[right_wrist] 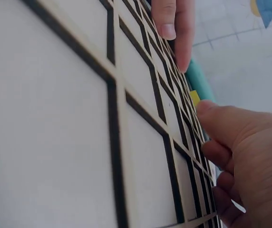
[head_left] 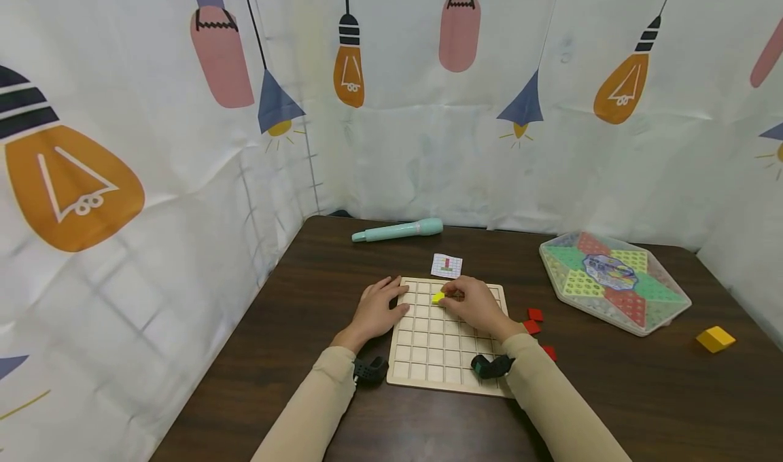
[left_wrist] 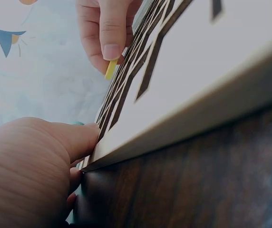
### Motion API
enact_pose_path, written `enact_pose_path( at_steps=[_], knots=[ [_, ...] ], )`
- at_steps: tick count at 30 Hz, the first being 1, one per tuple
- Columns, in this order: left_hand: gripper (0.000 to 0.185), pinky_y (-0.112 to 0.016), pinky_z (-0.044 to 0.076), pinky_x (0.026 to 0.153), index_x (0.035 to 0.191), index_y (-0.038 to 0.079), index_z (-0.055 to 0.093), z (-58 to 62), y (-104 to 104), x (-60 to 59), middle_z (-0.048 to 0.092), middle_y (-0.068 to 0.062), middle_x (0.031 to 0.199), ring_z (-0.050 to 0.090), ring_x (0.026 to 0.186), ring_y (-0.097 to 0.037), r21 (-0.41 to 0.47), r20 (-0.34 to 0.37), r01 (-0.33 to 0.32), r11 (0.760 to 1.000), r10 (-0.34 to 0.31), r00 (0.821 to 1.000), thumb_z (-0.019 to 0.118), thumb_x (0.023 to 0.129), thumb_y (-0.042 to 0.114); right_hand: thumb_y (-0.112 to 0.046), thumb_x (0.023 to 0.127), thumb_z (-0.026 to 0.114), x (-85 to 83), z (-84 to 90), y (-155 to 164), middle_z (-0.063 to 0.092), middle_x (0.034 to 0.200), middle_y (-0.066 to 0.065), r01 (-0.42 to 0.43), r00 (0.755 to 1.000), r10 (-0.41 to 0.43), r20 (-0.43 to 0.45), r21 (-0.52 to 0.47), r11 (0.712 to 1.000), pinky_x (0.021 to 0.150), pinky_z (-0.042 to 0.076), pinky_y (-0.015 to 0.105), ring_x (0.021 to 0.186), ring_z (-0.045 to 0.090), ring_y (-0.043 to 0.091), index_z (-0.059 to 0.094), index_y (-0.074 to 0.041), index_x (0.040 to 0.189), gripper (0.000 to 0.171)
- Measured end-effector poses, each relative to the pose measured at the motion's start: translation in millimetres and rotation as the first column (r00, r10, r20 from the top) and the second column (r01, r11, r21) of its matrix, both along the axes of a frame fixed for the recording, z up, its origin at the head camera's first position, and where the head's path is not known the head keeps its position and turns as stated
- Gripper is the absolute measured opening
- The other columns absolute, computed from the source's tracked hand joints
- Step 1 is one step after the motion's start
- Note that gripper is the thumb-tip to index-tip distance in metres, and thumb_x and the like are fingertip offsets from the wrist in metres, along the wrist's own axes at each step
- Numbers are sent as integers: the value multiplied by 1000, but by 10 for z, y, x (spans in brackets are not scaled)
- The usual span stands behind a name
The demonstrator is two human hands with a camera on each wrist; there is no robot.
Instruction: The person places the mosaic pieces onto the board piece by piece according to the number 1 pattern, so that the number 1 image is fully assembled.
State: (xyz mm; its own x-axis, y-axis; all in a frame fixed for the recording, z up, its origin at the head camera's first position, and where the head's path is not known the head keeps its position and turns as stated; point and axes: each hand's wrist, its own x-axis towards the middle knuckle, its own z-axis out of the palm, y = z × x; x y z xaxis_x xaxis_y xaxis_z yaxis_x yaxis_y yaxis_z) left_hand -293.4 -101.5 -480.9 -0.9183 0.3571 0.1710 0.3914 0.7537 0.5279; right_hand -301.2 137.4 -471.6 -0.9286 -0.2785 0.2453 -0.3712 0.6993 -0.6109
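Yellow tile [head_left: 438,297] pinched over grid board [head_left: 428,360], hands at edges

You have one wooden grid board [head_left: 437,353], one yellow tile [head_left: 438,297], three red tiles [head_left: 535,314], one yellow block [head_left: 715,339], one teal pen [head_left: 397,230], one pattern card [head_left: 446,265] and one hexagonal checkers set [head_left: 614,282].

Pale matt wooden grid board [head_left: 437,353] on dark wood-grain table [head_left: 642,394].

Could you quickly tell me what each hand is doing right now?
Left hand: open, resting on the wooden grid board's left edge.
Right hand: fingers pinch a yellow tile over the board.
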Motion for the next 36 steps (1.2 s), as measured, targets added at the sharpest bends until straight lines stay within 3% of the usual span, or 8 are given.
enact_pose_path(
  at_steps=[5, 15, 27, 36],
  knots=[
    [44, -48, 12, 109, 131, 18, 51, 13, -4, 9, 33, -3, 145, 22, 135, -22, 1, -1, 6, 1000, -6, 1000, 54, 90, 34, -31, 79, 71, 1, -33, -1, 57, 84, -11, -22, 998, 22, -56, 3, 1000, 70, 49, 28, 77, 54, 5, 69, -20, 95, 19],
    [43, -49, 13, 109, 131, 18, 51, 29, 3, 22, 33, -3, 144, 23, 135, -23, -6, -17, 13, 1000, -13, 1000, 54, 91, 33, -33, 78, 72, 2, -53, 1, 54, 81, -12, -14, 998, 15, -56, 18, 1000, 66, 46, 27, 73, 50, 6, 69, -22, 93, 19],
    [44, -47, 10, 110, 132, 20, 49, 27, 12, 9, 31, -1, 145, 20, 135, -21, -26, 11, 11, 1000, -11, 1000, 51, 92, 36, -32, 79, 71, 41, -33, 11, 57, 86, -10, -26, 1000, 26, 6, -34, 999, 71, 47, 30, 77, 53, 8, 68, -17, 99, 26],
    [43, -48, 12, 109, 132, 19, 50, 22, -14, 18, 32, -2, 145, 21, 135, -22, -14, -2, 13, 1000, -13, 1000, 52, 91, 35, -35, 85, 63, 193, 122, 108, 63, 104, -8, 3, 995, 8, 104, -110, 994, 80, 51, 34, 96, 59, 13, 64, -17, 111, 32]
  ],
)
